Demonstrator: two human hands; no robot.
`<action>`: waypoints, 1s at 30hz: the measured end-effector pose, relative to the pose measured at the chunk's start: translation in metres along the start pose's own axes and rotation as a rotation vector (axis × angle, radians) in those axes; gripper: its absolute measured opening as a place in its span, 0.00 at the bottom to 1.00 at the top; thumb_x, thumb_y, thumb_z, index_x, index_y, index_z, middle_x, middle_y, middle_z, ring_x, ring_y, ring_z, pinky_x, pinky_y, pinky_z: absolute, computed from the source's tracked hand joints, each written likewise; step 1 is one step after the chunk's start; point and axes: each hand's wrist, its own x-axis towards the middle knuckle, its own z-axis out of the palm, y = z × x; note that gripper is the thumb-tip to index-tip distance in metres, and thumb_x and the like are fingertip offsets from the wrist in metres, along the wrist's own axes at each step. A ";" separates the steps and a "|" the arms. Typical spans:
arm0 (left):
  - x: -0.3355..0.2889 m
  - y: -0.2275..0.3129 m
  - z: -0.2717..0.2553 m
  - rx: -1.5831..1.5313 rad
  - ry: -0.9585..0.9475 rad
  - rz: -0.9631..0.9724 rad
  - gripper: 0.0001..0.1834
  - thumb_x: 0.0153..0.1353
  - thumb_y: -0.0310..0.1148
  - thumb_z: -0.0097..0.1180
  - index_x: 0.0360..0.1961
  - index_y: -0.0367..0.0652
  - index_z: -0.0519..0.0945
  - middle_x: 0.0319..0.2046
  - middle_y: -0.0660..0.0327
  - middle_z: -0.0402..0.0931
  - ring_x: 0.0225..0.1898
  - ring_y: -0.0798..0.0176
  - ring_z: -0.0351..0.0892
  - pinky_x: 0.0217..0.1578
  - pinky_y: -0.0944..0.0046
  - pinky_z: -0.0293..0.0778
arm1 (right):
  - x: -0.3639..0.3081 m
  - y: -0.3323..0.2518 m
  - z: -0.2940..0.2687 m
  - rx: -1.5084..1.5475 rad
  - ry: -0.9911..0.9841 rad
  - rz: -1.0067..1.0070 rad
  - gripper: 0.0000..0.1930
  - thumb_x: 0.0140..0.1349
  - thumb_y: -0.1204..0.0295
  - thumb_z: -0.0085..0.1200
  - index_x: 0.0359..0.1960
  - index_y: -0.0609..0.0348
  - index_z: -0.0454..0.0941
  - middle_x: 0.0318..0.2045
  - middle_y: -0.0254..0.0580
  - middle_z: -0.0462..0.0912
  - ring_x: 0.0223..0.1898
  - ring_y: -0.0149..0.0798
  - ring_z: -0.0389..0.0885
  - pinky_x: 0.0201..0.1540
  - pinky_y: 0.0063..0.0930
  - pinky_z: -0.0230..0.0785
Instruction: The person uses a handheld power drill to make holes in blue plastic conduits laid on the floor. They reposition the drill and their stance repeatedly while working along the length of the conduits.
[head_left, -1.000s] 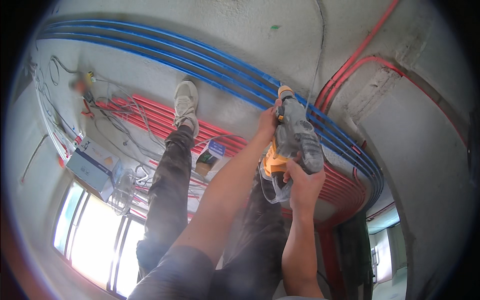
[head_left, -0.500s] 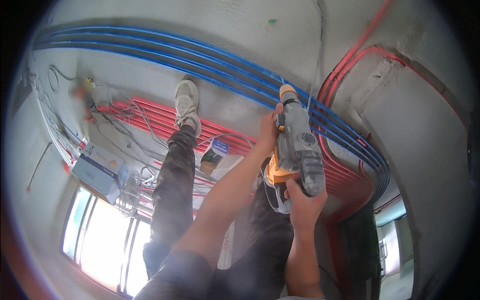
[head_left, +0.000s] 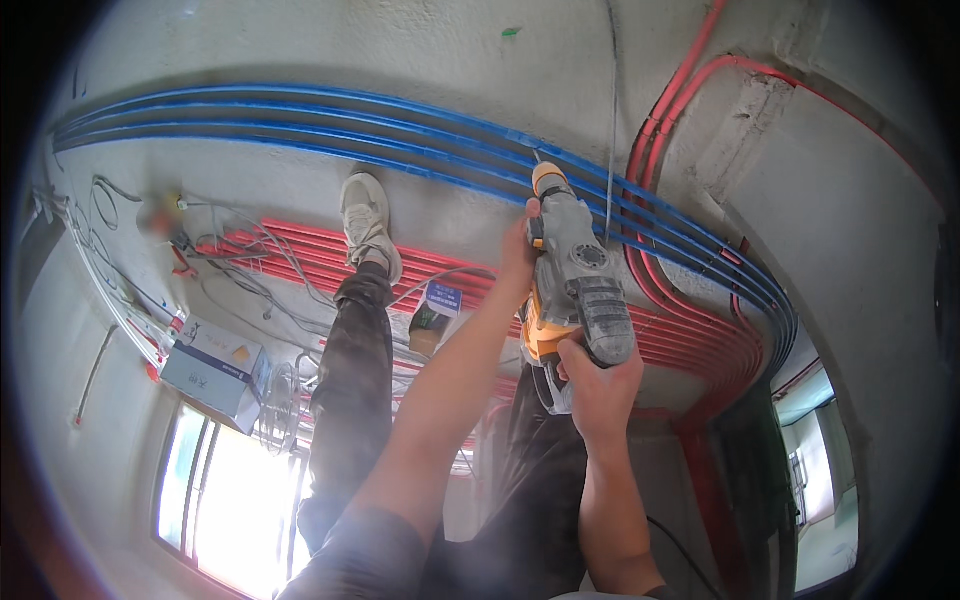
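A dusty grey and orange rotary hammer drill (head_left: 590, 265) is held in both my hands. My left hand (head_left: 520, 250) is closed around the side grip near its front, the fingers partly hidden behind the body. At the rear handle, my right hand (head_left: 603, 390) is wrapped on with the thumb on the near side. The drill's orange-collared nose points away from me, and a thin bit (head_left: 538, 157) sticks out over the upper blue pipes (head_left: 430, 118). Whether the bit touches the surface between them cannot be made out.
Red pipes (head_left: 440, 265) run below the blue ones and curve up at the right. My light shoe (head_left: 366, 215) stands between the two sets. Loose grey cables (head_left: 250, 285), a large carton (head_left: 215, 370) and a small open box (head_left: 434, 318) lie at left. A grey cable (head_left: 612, 110) crosses the blue pipes.
The whole view has turned slightly, so the drill and far pipes sit a little further left. Both hands keep the same hold, and the bit stays near the upper blue pipes.
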 end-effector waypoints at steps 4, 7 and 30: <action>-0.009 0.005 0.008 -0.035 0.004 0.000 0.37 0.74 0.67 0.57 0.54 0.37 0.84 0.46 0.60 0.86 0.45 0.62 0.85 0.50 0.57 0.79 | -0.007 0.007 -0.007 -0.025 -0.039 0.070 0.17 0.65 0.75 0.67 0.54 0.67 0.80 0.43 0.38 0.88 0.44 0.28 0.83 0.50 0.26 0.76; -0.019 0.010 0.013 -0.032 -0.006 0.018 0.37 0.74 0.66 0.57 0.55 0.37 0.84 0.45 0.60 0.86 0.46 0.62 0.85 0.50 0.58 0.79 | -0.012 0.002 -0.010 0.002 -0.050 0.073 0.18 0.65 0.75 0.68 0.54 0.67 0.80 0.43 0.38 0.88 0.44 0.27 0.84 0.50 0.26 0.76; 0.040 0.001 0.012 0.135 0.075 -0.009 0.38 0.75 0.68 0.52 0.53 0.38 0.85 0.43 0.60 0.85 0.44 0.64 0.84 0.48 0.59 0.79 | 0.027 -0.007 0.010 0.079 -0.001 0.023 0.14 0.62 0.84 0.61 0.50 0.67 0.79 0.33 0.37 0.83 0.25 0.27 0.78 0.29 0.25 0.72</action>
